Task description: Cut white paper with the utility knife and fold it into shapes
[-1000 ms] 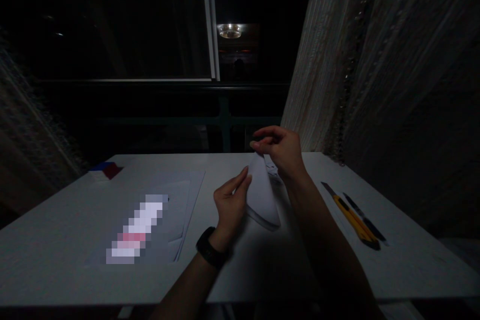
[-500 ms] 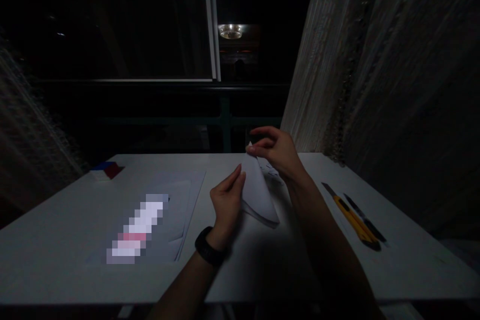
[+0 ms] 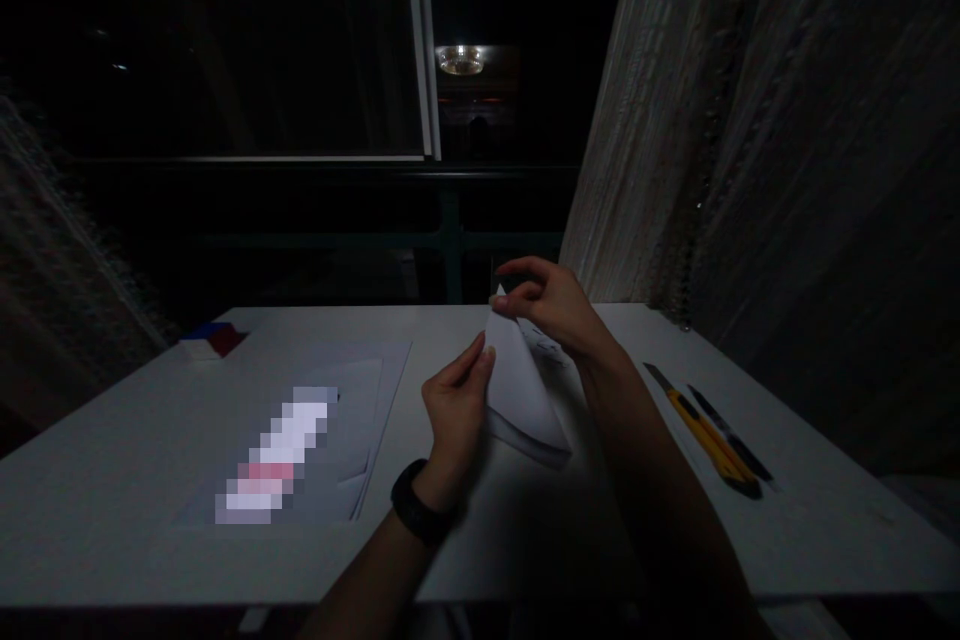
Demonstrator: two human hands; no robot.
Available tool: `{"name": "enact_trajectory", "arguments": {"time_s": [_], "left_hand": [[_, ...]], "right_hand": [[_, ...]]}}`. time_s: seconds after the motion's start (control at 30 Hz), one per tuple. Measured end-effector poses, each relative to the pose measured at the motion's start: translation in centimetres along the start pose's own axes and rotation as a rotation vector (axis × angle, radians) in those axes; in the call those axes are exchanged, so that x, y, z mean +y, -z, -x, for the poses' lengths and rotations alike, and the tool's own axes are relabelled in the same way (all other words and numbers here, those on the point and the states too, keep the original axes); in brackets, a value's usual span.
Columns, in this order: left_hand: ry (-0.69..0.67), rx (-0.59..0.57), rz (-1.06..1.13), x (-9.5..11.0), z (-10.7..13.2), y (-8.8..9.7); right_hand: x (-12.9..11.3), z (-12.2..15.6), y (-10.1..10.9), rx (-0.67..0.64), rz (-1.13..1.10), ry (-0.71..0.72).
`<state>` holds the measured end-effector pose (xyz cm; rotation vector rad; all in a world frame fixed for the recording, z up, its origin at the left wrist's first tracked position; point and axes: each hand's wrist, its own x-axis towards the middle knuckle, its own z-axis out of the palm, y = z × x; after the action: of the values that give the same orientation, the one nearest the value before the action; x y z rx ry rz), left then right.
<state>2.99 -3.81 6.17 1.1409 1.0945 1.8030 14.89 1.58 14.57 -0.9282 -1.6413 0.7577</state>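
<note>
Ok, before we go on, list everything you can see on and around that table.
folded paper: one, white, held up over the table's middle
table: one, white, across the foreground
flat sheets: count unclear, white, left of the hands
utility knife: one, yellow, table's right side
pen: one, black, just right of the knife
small block: one, red, blue and white, far left corner
curtain: one, pale, right
window frame: one, pale, behind the table
watch: one, black, left wrist
left hand: fingertips on the paper's left edge
right hand: grip pinching the paper's top
</note>
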Motion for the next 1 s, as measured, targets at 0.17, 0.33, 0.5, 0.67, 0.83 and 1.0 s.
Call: {"name": "enact_trajectory", "arguments": {"time_s": [0.17, 0.33, 0.5, 0.67, 0.83, 1.0], "left_hand": [[0.024, -0.024, 0.005, -0.4, -0.2, 0.1], [0.018, 0.011, -0.007, 0.0, -0.6, 0.3], [0.029, 0.011, 0.024, 0.2, -0.7, 0.4], [0.047, 0.041, 0.051, 0.4, -0.8, 0.5], [0.050, 0.030, 0.068, 0.1, -1.2, 0.6], [0.054, 0.044, 0.068, -0.2, -1.6, 0.7]], "right_hand": [[0.4, -0.2, -0.3, 0.043, 0.038, -0.034], [1.1, -0.4, -0.4, 0.031, 0.089, -0.069], [1.6, -0.3, -0.5, -0.071, 0.169, -0.094], [1.5, -0.2, -0.7, -0.087, 0.155, -0.084], [2.0, 0.2, -0.9, -0.108, 0.151, -0.115], [3.0, 0.9, -1.4, -0.068, 0.076, -0.134]]}}
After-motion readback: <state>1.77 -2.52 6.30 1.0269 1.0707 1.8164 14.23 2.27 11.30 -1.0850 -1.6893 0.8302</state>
